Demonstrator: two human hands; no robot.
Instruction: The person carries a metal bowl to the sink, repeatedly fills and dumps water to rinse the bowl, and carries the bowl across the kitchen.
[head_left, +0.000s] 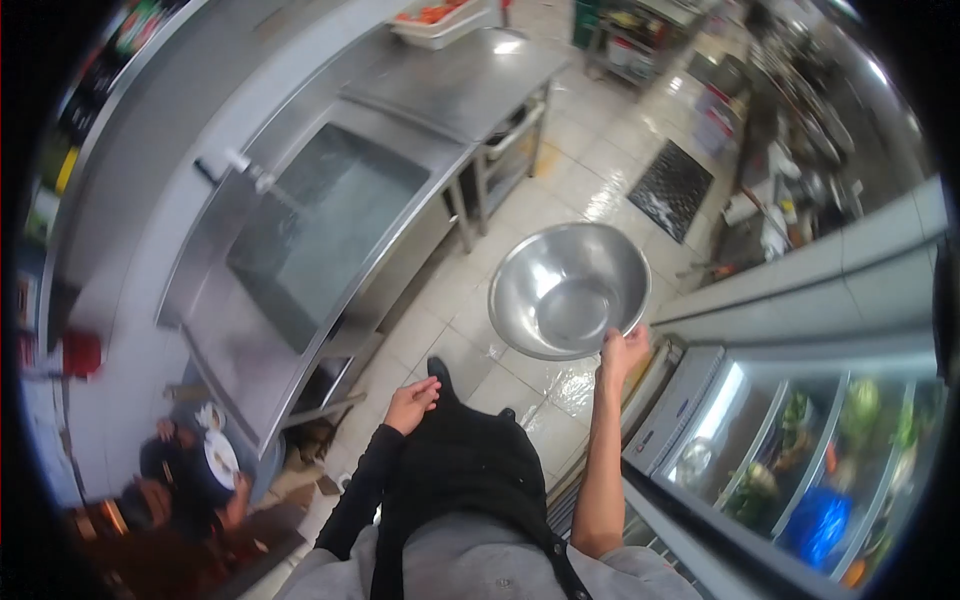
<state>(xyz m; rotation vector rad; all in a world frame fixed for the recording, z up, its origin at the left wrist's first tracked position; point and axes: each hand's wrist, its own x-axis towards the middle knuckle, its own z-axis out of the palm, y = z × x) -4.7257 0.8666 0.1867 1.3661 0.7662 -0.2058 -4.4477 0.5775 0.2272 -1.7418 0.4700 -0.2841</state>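
A large, shiny metal mixing bowl (570, 290) hangs in the air over the tiled floor, its hollow facing me and nothing in it. My right hand (625, 350) grips the bowl by its near right rim, thumb over the edge. Some way to the left, in front of my black apron (460, 460), my left hand (412, 404) is raised with fingers curled together. Whether anything sits between those fingers is too small to make out. It does not touch the bowl.
On the left, a tap (250, 172) stands over a steel sink (215, 345) filled with water. A glass-fronted fridge (690, 415) with vegetables is at right. A seated person (175, 470) holds a plate at lower left. A black mat (672, 190) lies on wet tiles.
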